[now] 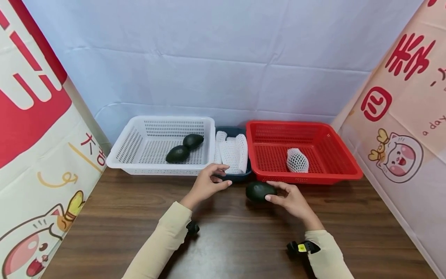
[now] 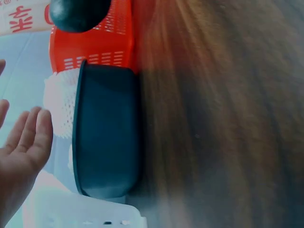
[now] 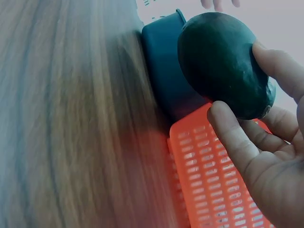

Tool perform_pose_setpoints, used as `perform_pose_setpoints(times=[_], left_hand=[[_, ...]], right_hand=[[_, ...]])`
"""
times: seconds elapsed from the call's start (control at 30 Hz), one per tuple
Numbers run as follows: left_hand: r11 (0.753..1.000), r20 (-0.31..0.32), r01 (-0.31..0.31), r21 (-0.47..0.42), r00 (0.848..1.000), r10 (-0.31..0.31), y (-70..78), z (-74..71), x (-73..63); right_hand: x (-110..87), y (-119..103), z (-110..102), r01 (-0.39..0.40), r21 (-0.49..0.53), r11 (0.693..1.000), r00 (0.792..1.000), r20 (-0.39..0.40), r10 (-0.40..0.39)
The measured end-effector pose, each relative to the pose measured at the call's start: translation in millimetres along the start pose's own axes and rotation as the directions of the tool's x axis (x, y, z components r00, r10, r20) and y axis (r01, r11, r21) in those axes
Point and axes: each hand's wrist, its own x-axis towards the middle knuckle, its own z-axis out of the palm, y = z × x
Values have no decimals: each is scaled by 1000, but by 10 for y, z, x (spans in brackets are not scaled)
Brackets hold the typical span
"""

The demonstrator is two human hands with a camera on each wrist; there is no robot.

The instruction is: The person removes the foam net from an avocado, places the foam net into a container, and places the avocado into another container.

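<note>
Pinched at one end, the avocado (image 1: pixel 258 191) juts from the right grip (image 1: pixel 293 199)

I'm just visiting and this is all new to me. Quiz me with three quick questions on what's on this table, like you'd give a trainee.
1. Fill the gap: on the near side of the baskets, a dark green fruit is held in the person's ____.
2. True or false: the white basket holds three fruits.
3. Which container stands between the white basket and the red basket, and what is in it?

Key:
1. right hand
2. False: two, a nearer fruit and a farther fruit.
3. The dark blue bin, with white foam nets in it.
</note>
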Motion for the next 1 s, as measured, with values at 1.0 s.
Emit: perform_pose_setpoints(times=[1.0], left_hand=[[858,165,350,-376,936,-310,-191,105,-142]], right_hand=[[161,-382,320,-14,78,997,996,87,8]])
